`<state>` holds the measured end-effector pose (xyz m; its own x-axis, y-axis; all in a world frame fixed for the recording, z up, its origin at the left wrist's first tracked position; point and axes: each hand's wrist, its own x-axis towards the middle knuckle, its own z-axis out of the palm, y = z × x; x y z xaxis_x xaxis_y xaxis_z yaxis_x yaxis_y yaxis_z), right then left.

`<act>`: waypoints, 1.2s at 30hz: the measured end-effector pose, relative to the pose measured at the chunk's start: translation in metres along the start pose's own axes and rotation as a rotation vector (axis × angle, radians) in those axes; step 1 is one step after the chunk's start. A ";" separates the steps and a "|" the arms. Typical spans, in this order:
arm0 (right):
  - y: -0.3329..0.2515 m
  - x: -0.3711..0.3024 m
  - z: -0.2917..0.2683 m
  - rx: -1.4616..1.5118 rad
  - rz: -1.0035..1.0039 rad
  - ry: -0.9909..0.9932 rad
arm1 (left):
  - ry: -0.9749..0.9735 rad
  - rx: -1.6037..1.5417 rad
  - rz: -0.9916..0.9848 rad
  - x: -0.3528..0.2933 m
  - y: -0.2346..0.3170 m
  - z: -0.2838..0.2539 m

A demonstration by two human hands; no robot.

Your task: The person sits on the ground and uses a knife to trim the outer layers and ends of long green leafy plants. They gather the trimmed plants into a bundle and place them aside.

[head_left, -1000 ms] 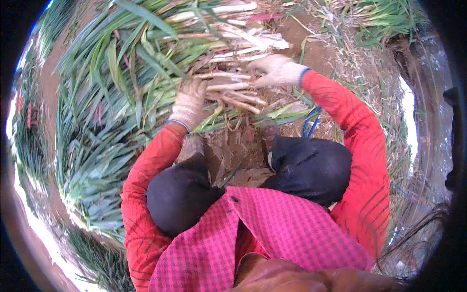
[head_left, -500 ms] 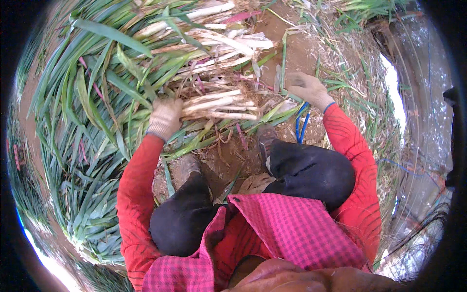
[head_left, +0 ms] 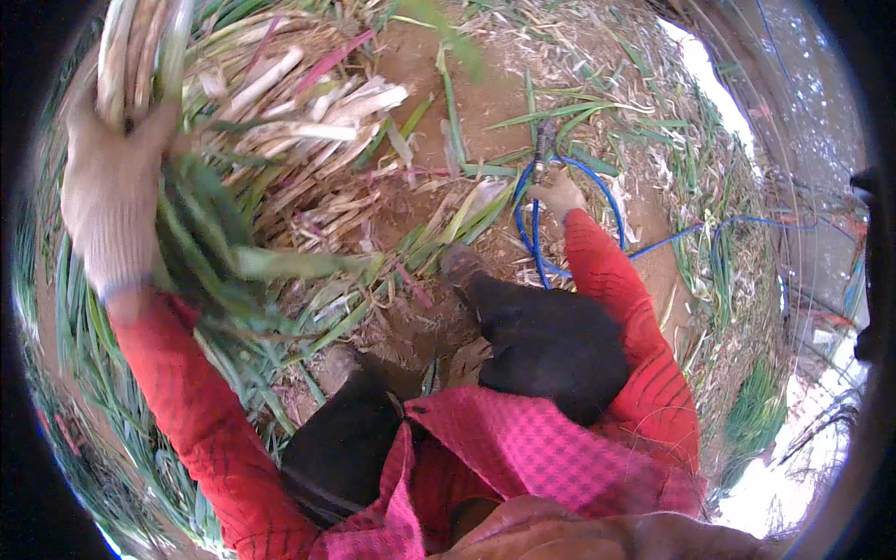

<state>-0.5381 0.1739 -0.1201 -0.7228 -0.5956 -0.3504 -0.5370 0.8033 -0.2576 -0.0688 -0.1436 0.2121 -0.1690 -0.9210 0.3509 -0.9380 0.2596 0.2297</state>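
Pale-stalked green leek bunch [head_left: 140, 56] raised at upper left, fingers of gloved left hand [head_left: 112, 196] clenched around it, above heap of cut stalks [head_left: 299, 140] on dirt ground [head_left: 467, 103]; gloved right hand [head_left: 558, 194] by blue hose [head_left: 534, 245], grip unclear.

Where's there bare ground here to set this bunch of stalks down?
The barest patch is the reddish-brown soil between the heap of pale cut stalks and the coiled blue hose. A smaller one lies right of the hose, by the dry straw litter. It is crowded on the left, where long green leaves cover the ground, and around the feet.
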 end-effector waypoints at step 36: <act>-0.387 -0.116 -0.060 -0.127 -1.192 -0.055 | -0.428 -1.495 -0.557 -0.048 -0.003 0.128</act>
<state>-0.2726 -0.0679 0.0747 0.2762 -0.9611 0.0095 -0.8970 -0.2613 -0.3565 -0.0968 -0.1374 0.0787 -0.2364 -0.9332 -0.2705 0.1524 -0.3105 0.9383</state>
